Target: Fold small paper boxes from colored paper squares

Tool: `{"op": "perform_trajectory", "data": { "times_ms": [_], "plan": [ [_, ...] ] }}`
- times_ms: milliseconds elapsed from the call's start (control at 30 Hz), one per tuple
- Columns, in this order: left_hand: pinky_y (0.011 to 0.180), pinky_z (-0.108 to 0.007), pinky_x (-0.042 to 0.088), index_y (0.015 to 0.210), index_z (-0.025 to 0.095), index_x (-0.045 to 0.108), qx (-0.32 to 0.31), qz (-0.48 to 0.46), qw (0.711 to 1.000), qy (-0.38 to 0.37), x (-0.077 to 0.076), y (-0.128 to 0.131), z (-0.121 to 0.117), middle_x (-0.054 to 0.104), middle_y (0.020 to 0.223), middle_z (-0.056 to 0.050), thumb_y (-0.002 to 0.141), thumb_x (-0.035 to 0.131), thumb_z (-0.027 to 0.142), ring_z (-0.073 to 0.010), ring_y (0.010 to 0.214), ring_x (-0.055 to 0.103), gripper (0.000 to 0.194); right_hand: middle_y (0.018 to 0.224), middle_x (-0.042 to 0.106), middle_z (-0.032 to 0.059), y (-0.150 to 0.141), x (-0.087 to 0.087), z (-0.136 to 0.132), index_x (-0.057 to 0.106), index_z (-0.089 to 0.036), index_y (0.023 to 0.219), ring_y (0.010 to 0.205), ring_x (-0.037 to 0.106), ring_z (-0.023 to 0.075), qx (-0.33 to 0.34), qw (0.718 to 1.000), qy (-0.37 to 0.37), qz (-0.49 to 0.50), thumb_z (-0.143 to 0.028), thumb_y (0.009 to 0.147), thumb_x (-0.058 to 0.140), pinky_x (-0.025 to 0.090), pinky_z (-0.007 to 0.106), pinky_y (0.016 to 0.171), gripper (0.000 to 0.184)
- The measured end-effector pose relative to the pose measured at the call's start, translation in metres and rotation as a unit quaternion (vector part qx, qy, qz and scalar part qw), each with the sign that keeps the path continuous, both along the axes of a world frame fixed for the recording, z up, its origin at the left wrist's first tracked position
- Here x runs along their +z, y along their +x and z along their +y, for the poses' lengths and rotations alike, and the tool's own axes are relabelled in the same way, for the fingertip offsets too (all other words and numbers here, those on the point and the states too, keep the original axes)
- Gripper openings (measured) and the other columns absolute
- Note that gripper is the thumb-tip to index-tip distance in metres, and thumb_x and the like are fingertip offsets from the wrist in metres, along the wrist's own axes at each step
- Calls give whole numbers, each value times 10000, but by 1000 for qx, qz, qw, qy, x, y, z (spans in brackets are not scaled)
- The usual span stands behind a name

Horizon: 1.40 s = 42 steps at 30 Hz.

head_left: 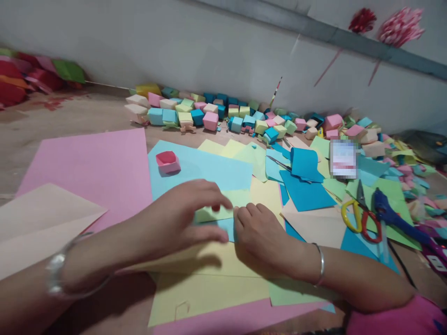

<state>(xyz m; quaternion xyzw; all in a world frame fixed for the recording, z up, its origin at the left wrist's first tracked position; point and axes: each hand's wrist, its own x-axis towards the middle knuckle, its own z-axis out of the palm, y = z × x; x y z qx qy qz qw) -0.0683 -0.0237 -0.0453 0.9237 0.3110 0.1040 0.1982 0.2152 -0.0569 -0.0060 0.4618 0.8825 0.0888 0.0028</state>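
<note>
My left hand (200,211) hovers over the spread papers, a little blurred, its thumb and fingers apart with nothing between them. My right hand (260,232) is curled and rests on the sheets just to its right; whatever its fingers hold is hidden beneath them. A light green piece of paper (216,213) and a light blue strip (223,228) lie between and under the two hands. Beneath both hands is a pale yellow sheet (209,293). A small pink paper box (168,163), with an open red-pink inside, stands beyond my left hand on a light blue sheet (209,170).
A large pink sheet (94,177) and a peach sheet (45,218) lie left. Scissors with yellow and red handles (361,216) and a blue glue gun (394,211) lie right, near dark blue paper (307,193). Many small folded paper blocks (210,121) line the wall.
</note>
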Motion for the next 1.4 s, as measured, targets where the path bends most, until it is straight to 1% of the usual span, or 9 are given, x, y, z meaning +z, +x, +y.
{"op": "perform_trajectory", "data": {
  "times_ms": [100, 200, 433, 600, 733, 867, 1133, 1267, 1400],
  "plan": [
    [811, -417, 457, 1308, 139, 512, 23, 116, 991, 59, 53, 74, 64, 632, 1051, -132, 683, 796, 491, -311, 970, 575, 772, 678, 503, 66, -1, -5, 0, 552, -137, 786, 590, 338, 162, -17, 999, 50, 3, -17, 770, 463, 152, 342, 548, 150],
    [728, -369, 445, 1241, 108, 548, 38, 165, 983, 65, 70, 97, 76, 621, 990, -117, 645, 844, 384, -290, 899, 580, 720, 645, 507, 53, 1, -6, 3, 597, -114, 858, 567, 345, 158, -28, 996, 83, 14, 14, 783, 457, 188, 334, 537, 204],
    [648, -324, 394, 956, 157, 594, 49, 147, 986, 56, 63, 87, 65, 593, 884, -48, 651, 830, 285, -236, 798, 551, 407, 1164, 586, 211, 18, 2, 24, 489, -49, 1305, 1044, 505, 319, -74, 976, 129, 158, -227, 868, 611, 434, 422, 787, 487],
    [678, -326, 399, 742, 163, 615, 39, 94, 993, 67, 65, 89, 70, 587, 927, -65, 667, 789, 192, -225, 820, 543, 192, 1057, 647, 120, 28, 6, 31, 620, -150, 1087, 977, 566, 254, -61, 958, -1, 279, -293, 834, 670, 462, 411, 843, 295],
    [692, -339, 380, 676, 179, 630, 77, -3, 973, 216, 63, 85, 76, 602, 889, -65, 763, 659, 103, -219, 801, 520, 119, 1105, 637, 98, 30, 9, 34, 642, -196, 860, 1034, 555, 246, -33, 935, 41, 351, -279, 820, 677, 434, 403, 869, 99],
    [626, -308, 359, 687, 168, 603, 66, -19, 952, 298, 58, 84, 85, 614, 786, -56, 822, 450, 0, -183, 706, 516, 265, 1156, 651, 71, 30, 4, 38, 649, -204, 840, 1084, 544, 247, 14, 947, 104, 304, -224, 830, 656, 398, 383, 849, 24],
    [706, -309, 434, 849, 190, 695, 8, 104, 992, 75, 55, 82, 86, 673, 1042, -59, 614, 430, -77, -216, 879, 643, 443, 875, 709, 17, 28, -7, 38, 630, -177, 735, 1148, 547, 221, 56, 973, 186, 127, -15, 895, 508, 329, 377, 870, 258],
    [726, -329, 444, 926, 187, 685, 27, 96, 994, 53, 61, 84, 77, 660, 1050, -85, 832, 526, 130, -237, 890, 641, 193, 987, 699, 73, 25, 1, 32, 649, -155, 817, 1104, 552, 229, 65, 982, 156, 82, -28, 917, 478, 370, 359, 801, 235],
    [706, -338, 421, 907, 169, 640, 28, 120, 990, 74, 61, 88, 70, 631, 949, -82, 790, 695, 268, -241, 835, 608, 164, 1106, 667, 119, 23, 3, 29, 647, -128, 985, 1051, 551, 226, 119, 984, 114, 70, -72, 940, 468, 400, 351, 770, 193]
  ]
}}
